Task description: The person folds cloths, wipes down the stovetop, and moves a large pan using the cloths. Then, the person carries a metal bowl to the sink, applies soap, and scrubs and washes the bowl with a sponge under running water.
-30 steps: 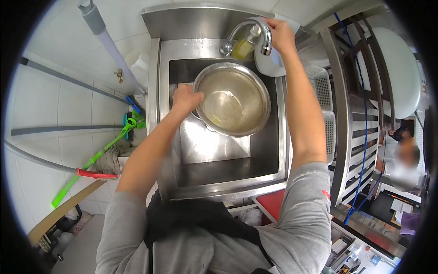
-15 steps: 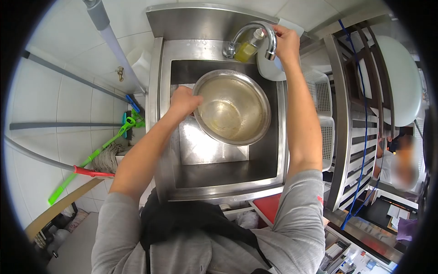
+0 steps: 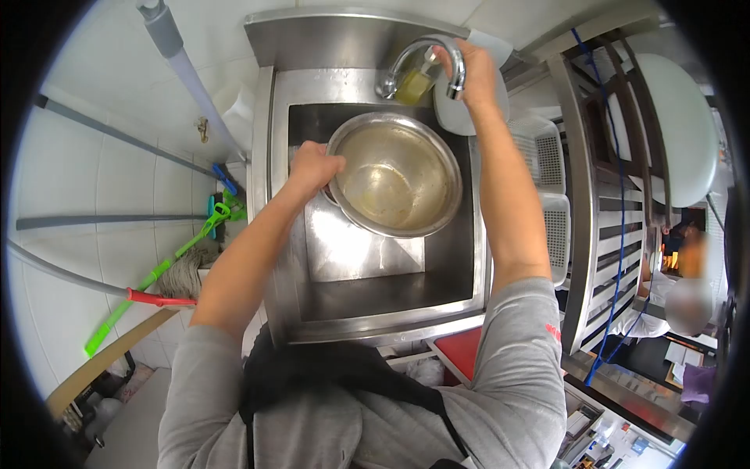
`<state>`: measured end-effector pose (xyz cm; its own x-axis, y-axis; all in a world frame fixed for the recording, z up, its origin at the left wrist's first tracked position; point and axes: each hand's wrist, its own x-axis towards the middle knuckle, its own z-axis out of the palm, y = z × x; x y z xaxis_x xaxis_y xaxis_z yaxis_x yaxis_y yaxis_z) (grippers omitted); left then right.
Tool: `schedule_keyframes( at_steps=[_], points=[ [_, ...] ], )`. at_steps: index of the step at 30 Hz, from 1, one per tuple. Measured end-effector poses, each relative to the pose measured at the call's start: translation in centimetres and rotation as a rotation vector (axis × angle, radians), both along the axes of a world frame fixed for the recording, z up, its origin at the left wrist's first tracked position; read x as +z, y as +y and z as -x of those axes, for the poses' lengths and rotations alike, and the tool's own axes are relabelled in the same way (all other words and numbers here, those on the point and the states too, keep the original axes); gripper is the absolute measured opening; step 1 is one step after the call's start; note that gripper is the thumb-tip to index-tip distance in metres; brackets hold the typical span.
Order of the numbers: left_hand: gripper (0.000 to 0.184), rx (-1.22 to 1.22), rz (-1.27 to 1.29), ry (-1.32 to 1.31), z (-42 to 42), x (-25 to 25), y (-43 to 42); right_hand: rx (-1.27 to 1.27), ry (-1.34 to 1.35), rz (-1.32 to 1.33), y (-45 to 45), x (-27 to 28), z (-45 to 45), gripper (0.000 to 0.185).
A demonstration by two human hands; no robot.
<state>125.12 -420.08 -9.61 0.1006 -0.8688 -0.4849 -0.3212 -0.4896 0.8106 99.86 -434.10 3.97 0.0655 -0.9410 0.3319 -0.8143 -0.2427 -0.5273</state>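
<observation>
Since the earlier frame, the right hand [image 3: 478, 74] has shifted left, bringing its fingers to the top of the soap bottle [image 3: 412, 86] behind the faucet [image 3: 422, 43]. The faucet hides part of it, so whether it grips the bottle I cannot tell. The left hand [image 3: 316, 168] is closed on the left rim of the metal bowl [image 3: 394, 172], which sits inside the sink [image 3: 391, 322]. With one side held, a wet rim could slip and let the bowl tip; a cramped reach could knock the bottle over.
</observation>
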Motion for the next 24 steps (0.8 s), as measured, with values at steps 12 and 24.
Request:
schedule_keyframes(
  at_steps=[12, 24],
  points=[
    [0.011, -0.058, 0.055, -0.048, -1.9, -0.8, 2.2, -0.086, 0.464, -0.588, -3.2, -4.5, 7.8, 0.051],
    [0.018, 0.062, 0.077, 0.058, -0.5, -4.6, 3.4, -0.09, -0.621, -0.475, -1.5, -1.6, 10.8, 0.056]
  ],
)
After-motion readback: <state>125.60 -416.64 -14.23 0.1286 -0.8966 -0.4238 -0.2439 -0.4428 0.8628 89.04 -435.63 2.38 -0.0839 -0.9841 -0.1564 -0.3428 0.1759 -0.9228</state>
